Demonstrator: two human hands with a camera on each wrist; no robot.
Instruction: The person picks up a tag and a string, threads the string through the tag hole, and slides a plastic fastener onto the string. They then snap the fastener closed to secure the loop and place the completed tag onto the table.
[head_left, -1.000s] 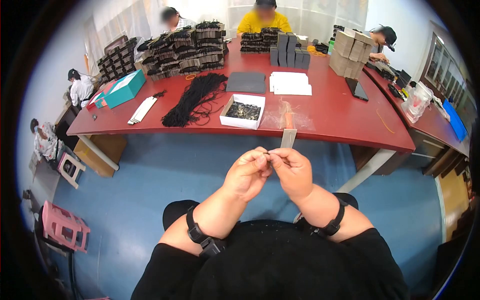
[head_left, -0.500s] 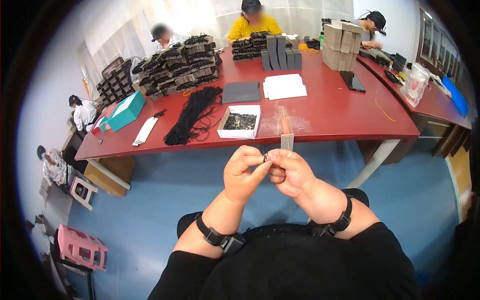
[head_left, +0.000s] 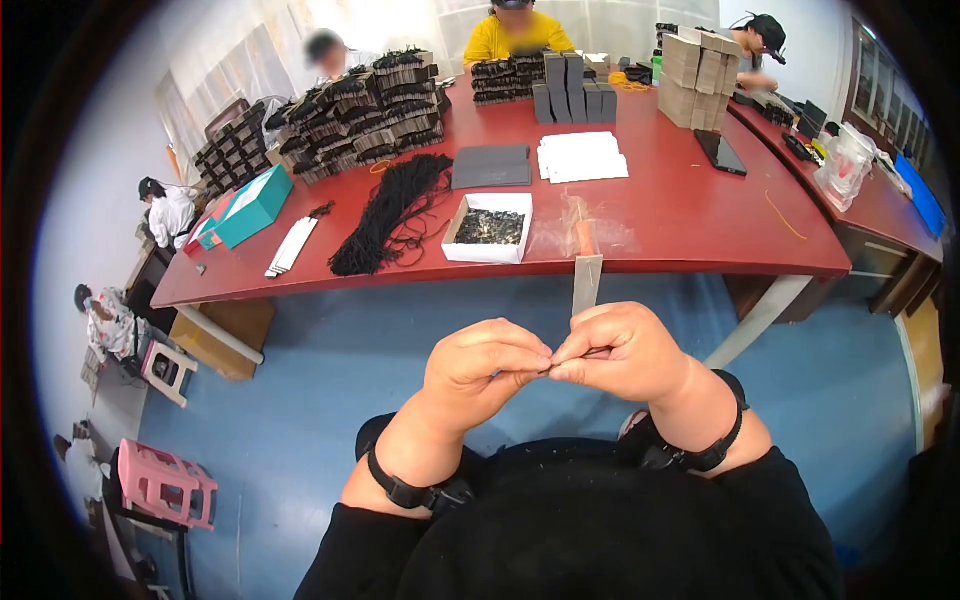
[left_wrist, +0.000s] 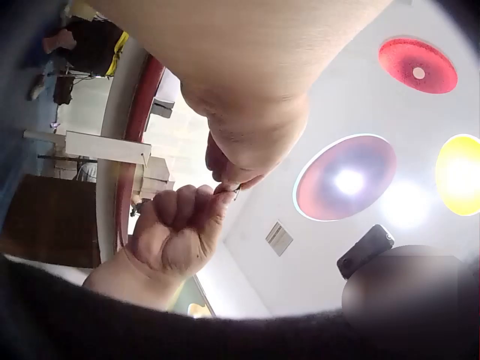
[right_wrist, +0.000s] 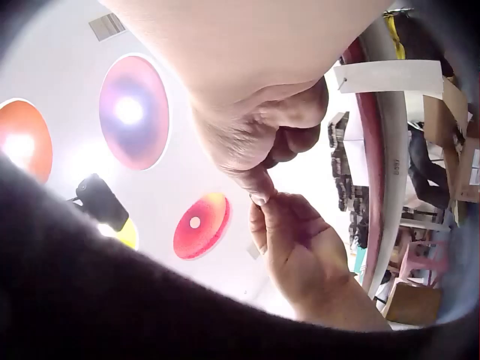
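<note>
Left hand (head_left: 485, 372) and right hand (head_left: 628, 350) pinch 1 thin, dark strand (head_left: 598, 351); on the smooth red table (head_left: 690, 225) sit a squarish white box (head_left: 482, 254) and stringy black bundle (head_left: 392, 218)

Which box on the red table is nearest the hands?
The open white box of dark pieces, near the front edge of the table; the teal box sits farther off, to the left.
</note>
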